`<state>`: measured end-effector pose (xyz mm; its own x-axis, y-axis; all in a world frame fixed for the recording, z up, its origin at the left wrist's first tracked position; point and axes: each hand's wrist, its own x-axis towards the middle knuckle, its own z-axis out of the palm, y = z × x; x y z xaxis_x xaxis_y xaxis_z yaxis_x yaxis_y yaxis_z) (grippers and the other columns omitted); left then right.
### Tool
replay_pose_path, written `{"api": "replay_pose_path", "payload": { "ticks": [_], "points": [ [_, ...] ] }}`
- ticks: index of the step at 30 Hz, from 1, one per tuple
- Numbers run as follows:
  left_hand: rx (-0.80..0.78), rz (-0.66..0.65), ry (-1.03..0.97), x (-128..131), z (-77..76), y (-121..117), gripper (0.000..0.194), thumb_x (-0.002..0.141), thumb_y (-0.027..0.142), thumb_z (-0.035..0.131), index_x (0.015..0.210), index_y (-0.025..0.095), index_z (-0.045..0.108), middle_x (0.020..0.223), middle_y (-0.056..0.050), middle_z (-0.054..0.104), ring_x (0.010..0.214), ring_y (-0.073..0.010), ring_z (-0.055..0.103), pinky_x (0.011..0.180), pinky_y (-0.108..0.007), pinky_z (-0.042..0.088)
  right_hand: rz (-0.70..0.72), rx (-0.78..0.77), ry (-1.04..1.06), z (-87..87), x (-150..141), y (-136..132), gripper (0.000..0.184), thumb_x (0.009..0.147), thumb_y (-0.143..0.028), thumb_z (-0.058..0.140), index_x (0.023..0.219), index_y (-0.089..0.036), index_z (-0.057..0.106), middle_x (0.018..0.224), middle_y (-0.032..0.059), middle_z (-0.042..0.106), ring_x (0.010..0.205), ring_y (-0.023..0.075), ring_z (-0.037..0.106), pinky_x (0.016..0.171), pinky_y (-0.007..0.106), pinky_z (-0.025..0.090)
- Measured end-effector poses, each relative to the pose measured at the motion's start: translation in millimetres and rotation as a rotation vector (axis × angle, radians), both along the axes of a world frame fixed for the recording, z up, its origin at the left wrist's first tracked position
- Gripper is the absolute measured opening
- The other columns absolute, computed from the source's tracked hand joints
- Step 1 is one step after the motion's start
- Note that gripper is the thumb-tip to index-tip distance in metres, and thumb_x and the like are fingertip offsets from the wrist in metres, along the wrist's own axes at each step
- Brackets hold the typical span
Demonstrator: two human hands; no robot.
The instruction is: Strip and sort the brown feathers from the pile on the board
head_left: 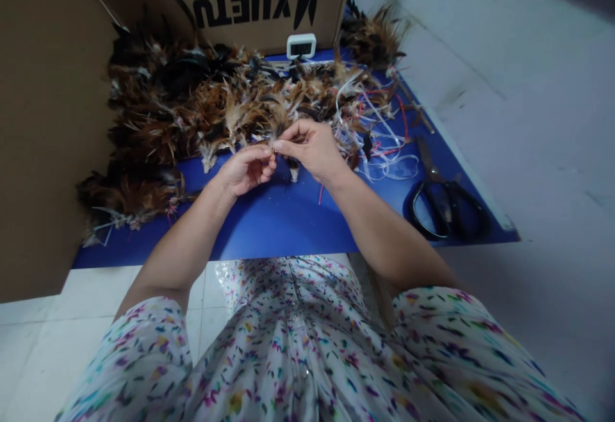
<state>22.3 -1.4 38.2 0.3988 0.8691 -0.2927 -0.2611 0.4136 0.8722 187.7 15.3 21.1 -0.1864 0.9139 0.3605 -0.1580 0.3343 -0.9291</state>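
Pinching one tiny piece (273,149), too small for us to name, our left hand (247,169) and right hand (317,153) are narrow at the fingertips. We judge this is fine finger work, which calls for steady pinching. The piece is above the blue worktop (288,217), near feather bunches (240,107); tangled ribbons (384,164) and scissors (434,175) lie rightward.

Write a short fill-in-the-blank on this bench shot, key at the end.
1. The tabletop under the feathers is coloured ____.
2. Of the left hand and the right hand, the one nearer the scissors is the ____.
3. The handles of the scissors are coloured ____.
4. The small device with a dark display has a casing coloured ____.

Missing words: blue; right; black; white.
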Motion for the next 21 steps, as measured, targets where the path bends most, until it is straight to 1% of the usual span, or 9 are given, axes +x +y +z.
{"api": "replay_pose_path", "payload": {
  "ticks": [4, 9, 12, 21],
  "points": [
    [-0.019, 0.012, 0.019, 0.6, 0.9, -0.1, 0.014, 0.069, 0.019, 0.072, 0.062, 0.012, 0.061, 0.053, 0.001, 0.060, 0.039, -0.0052, 0.049, 0.038, -0.016, 0.037, -0.008, -0.026, -0.003, -0.9, -0.9, -0.3, 0.037, 0.064, -0.044, 0.088, 0.070, -0.020, 0.061, 0.064, -0.0034, 0.066, 0.058, 0.0103, 0.059, 0.059, 0.027, 0.053],
    [-0.026, 0.007, 0.004, 0.7, 0.5, -0.5, 0.013, 0.072, 0.018, 0.070, 0.065, 0.013, 0.061, 0.056, 0.000, 0.063, 0.041, -0.0055, 0.050, 0.039, -0.016, 0.037, 0.010, -0.026, 0.000, -1.4, 0.4, 1.3, 0.033, 0.066, -0.040, 0.086, 0.071, -0.020, 0.060, 0.065, -0.0029, 0.065, 0.062, 0.0116, 0.062, 0.063, 0.028, 0.055],
    [-0.028, 0.000, -0.003, 0.1, -0.4, -0.5, 0.011, 0.074, 0.018, 0.069, 0.067, 0.013, 0.062, 0.057, 0.000, 0.064, 0.041, -0.0058, 0.051, 0.040, -0.017, 0.038, 0.015, -0.008, -0.014, -1.4, 1.2, 2.4, 0.032, 0.068, -0.040, 0.085, 0.072, -0.020, 0.060, 0.067, -0.0025, 0.065, 0.064, 0.0120, 0.063, 0.064, 0.028, 0.056],
    [-0.035, -0.002, 0.004, -1.2, 0.7, 0.3, 0.012, 0.076, 0.022, 0.065, 0.068, 0.012, 0.065, 0.056, -0.001, 0.063, 0.041, -0.0072, 0.052, 0.039, -0.017, 0.040, 0.004, 0.017, -0.013, 1.2, 1.4, 1.5, 0.033, 0.068, -0.041, 0.085, 0.071, -0.020, 0.060, 0.067, -0.0030, 0.065, 0.063, 0.0120, 0.063, 0.065, 0.029, 0.056]
  ]
}}
